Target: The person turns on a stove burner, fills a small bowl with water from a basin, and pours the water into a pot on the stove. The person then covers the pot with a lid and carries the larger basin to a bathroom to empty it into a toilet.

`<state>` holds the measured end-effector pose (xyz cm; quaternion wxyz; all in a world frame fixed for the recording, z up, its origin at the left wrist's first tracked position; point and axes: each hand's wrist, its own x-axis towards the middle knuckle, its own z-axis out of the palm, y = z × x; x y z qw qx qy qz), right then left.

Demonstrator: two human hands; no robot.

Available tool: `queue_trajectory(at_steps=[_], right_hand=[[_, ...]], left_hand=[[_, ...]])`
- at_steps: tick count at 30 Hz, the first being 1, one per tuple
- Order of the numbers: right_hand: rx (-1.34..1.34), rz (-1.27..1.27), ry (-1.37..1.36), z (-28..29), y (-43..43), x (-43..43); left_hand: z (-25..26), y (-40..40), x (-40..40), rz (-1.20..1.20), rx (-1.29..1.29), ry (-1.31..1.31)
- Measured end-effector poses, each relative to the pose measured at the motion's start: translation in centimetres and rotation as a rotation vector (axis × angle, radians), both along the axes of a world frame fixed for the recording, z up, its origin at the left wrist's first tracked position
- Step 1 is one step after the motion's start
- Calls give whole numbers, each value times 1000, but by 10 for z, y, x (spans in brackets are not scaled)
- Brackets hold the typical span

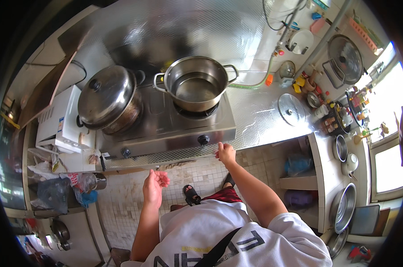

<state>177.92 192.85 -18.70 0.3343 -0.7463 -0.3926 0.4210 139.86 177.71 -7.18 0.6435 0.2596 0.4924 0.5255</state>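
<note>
My right hand [226, 154] is just in front of the gas stove [161, 123], below and right of its black right knob [203, 140] and apart from it. Its fingers are curled, and the palm side is hidden. Lower left, my left hand [155, 187] hangs over the floor, fingers loosely bent and apart, with nothing in it. An uncovered two-handled steel pot [196, 83] sits on the right burner; whether clear water is inside I cannot tell. On the left burner stands a larger steel pot [124, 115] under a domed lid [102, 96]. No flame is visible.
A glass lid [291, 110] lies on the foil-covered counter [255, 123] to the right. Condiment bottles [331, 121] crowd the corner. A white appliance [62, 116] stands left of the stove. Steel basins [343, 207] line the tiled right-hand counter. Plastic bags [54, 192] fill the left shelf.
</note>
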Motion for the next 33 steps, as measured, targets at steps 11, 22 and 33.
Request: queue_trajectory(at_steps=[11, 22, 33], right_hand=[[70, -563, 557, 6, 38, 236], [341, -1046, 1107, -16, 91, 446], [414, -931, 787, -9, 82, 461]], left_hand=[[19, 76, 131, -172, 20, 56], [54, 116, 268, -185, 95, 83], [46, 130, 291, -148, 52, 89]])
